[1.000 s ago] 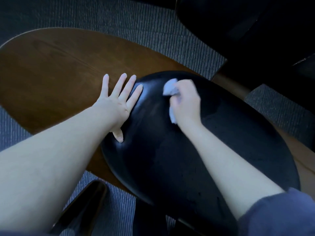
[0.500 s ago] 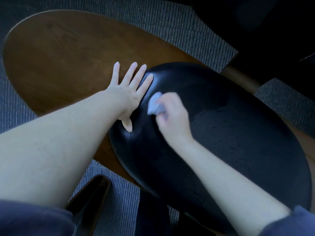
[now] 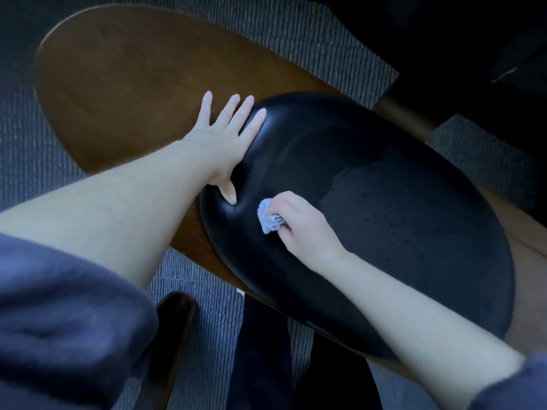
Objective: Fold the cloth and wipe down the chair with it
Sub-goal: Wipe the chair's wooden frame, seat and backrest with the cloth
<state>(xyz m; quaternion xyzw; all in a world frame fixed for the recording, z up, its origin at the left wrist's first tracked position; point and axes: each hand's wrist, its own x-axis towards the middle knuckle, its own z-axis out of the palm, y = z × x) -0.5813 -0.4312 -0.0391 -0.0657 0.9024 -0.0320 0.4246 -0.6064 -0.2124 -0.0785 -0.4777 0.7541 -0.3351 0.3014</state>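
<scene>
since 1.0 s ago: right hand (image 3: 299, 229) comes down from the far rim of the black glossy oval chair shell (image 3: 399, 247) to its near-left part and now sits close to the left thumb. left hand (image 3: 219, 143) stays on the left rim.

hidden / unclear: small pale grey crumpled cloth (image 3: 268, 220) is mostly buried under the curled right fingers. only a bunched corner shows on the thumb side, and its folds cannot be made out. cannot tell whether the black shell is seat or backrest. both arms are cut off by the lower frame edge, dark blue sleeves (image 3: 59, 306) pushed up. top right corner is too dark to read. dark brown wooden piece (image 3: 174, 321) below the shell runs out of frame at the bottom.

hands: right hand is clenched around the cloth and presses it on the shell. left hand is flat with fingers straight and spread and grasps nothing. its palm and thumb rest on the shell's left rim, and its fingertips reach over the brown rounded wooden panel (image 3: 118, 84) behind.

surface / room: shell has a duller, speckled patch on its right half and a glossier sheen at left. grey ribbed carpet (image 3: 29, 158) lies under everything. light is dim and bluish.

count: hands 2, sleeves 2, cloth 1, black shell 1, brown panel 1.
</scene>
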